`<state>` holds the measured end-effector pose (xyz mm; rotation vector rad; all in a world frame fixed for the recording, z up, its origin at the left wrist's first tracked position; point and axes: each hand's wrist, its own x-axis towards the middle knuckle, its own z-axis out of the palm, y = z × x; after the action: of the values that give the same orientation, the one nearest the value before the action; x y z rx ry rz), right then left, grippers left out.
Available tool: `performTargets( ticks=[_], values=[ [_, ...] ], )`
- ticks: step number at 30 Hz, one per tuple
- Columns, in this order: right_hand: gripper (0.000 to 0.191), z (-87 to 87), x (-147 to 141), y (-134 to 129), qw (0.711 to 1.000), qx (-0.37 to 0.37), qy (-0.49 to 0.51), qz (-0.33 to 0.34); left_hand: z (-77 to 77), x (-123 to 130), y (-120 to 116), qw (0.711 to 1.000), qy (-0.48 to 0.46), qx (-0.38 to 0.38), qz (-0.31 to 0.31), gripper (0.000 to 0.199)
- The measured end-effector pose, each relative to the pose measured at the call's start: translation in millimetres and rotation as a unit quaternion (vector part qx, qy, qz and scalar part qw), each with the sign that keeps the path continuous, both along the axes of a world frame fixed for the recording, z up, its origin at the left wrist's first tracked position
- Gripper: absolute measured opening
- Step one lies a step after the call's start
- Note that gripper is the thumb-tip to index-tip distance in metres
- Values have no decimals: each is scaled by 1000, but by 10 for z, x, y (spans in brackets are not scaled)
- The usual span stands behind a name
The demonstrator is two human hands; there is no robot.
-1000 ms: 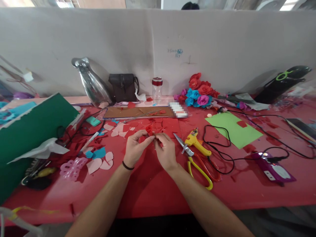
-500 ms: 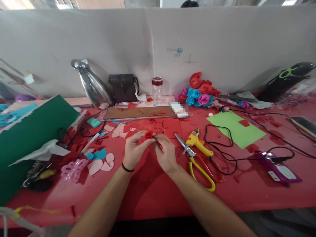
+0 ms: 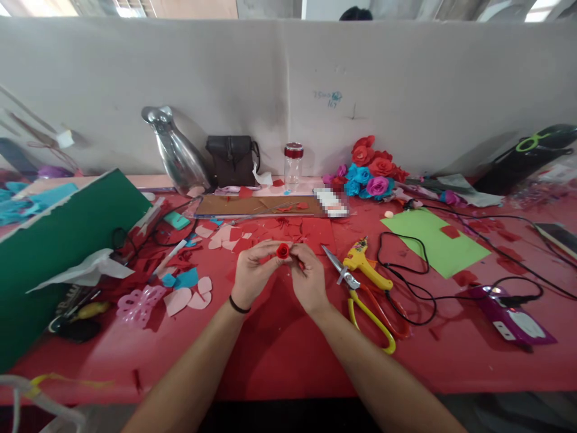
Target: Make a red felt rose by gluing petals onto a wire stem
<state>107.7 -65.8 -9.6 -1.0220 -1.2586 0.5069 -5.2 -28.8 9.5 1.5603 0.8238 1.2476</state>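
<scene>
A small rolled red paper rose (image 3: 282, 251) is held above the middle of the red table. My left hand (image 3: 255, 270) pinches it from the left, thumb and fingers closed on its side. On the other side my right hand (image 3: 309, 273) is closed, its fingertips pressed against the flower's right edge. Beyond the hands lie red and pink paper petals (image 3: 220, 237). Scissors with yellow and red handles (image 3: 349, 279) and a yellow hot glue gun (image 3: 367, 266) rest right of my right hand.
Green paper (image 3: 439, 240) and a purple power strip (image 3: 511, 316) with black cables lie to the right. A bunch of paper flowers (image 3: 376, 168), a glass jar (image 3: 293, 168), a dark bag (image 3: 231, 161) and a steel jug (image 3: 178, 150) stand along the partition. A green board (image 3: 67, 240) leans at left.
The rose has tilted so its rolled top faces me more, and my fingers have shifted around it. The whole view has moved slightly; the tools and paper stay where they lay.
</scene>
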Motion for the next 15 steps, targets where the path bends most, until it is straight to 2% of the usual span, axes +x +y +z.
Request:
performTargets(
  ticks=[6,10,12,15],
  values=[
    [8,-33,2,15,998,-47,33,-24,-36,76,-6,999,17,-41,6,17],
    [14,-1,49,11,993,-82,66,-59,-3,0,96,995,98,-4,29,9],
    [17,29,80,-2,990,-73,78,-96,29,-124,203,989,109,32,98,15],
    [17,75,115,-32,983,-26,99,-150,51,-398,405,955,21,44,293,13]
  ],
)
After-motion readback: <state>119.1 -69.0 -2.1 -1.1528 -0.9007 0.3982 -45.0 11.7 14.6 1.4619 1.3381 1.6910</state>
